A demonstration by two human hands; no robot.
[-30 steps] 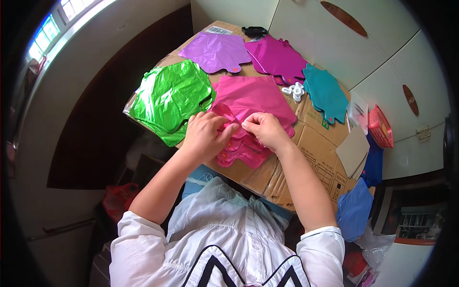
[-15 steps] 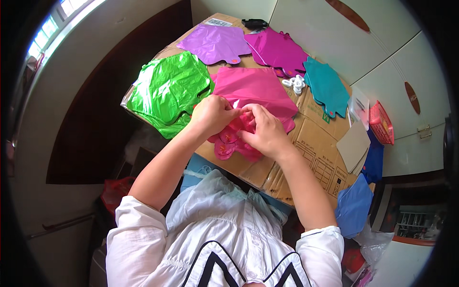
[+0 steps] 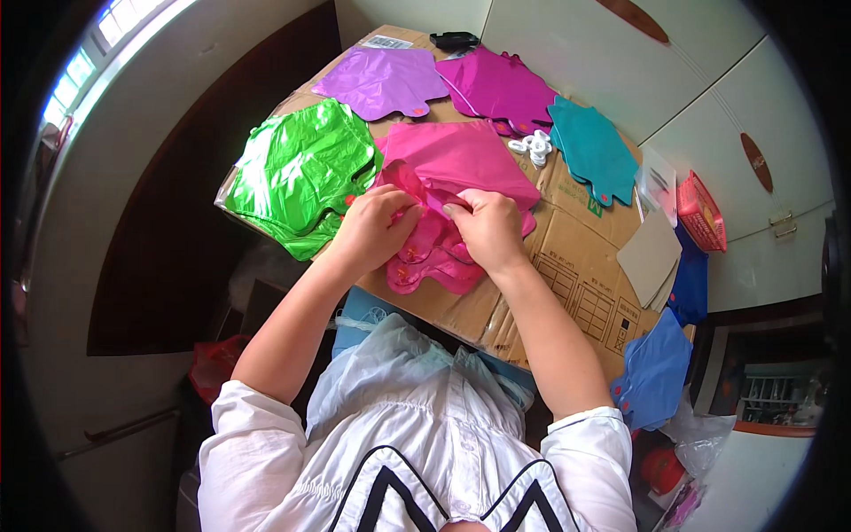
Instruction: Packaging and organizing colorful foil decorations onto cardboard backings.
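A crumpled pink sheet of shiny film (image 3: 443,269), like a flat, uninflated foil balloon with rounded lobes, hangs between my hands over the near edge of the cardboard (image 3: 567,235). My left hand (image 3: 377,229) pinches its upper left part, a fold standing up above the fingers. With thumb and fingers closed, my right hand (image 3: 489,229) grips the upper right part. Just beyond lies a flat stack of the same pink film (image 3: 456,152). Left of it is a glossy green stack (image 3: 306,168), close to my left hand.
Behind lie lilac (image 3: 381,80) and magenta film stacks (image 3: 496,84). Rightward are white plastic rings (image 3: 532,146), a teal stack (image 3: 592,151), grey cards (image 3: 647,257) and a pink basket (image 3: 700,213). A light blue stack (image 3: 654,372) overhangs the right edge.
My hands have moved apart, the right lower and slightly right. The pink film between them has opened out, with a fold now raised above the left fingers. The view has shifted slightly.
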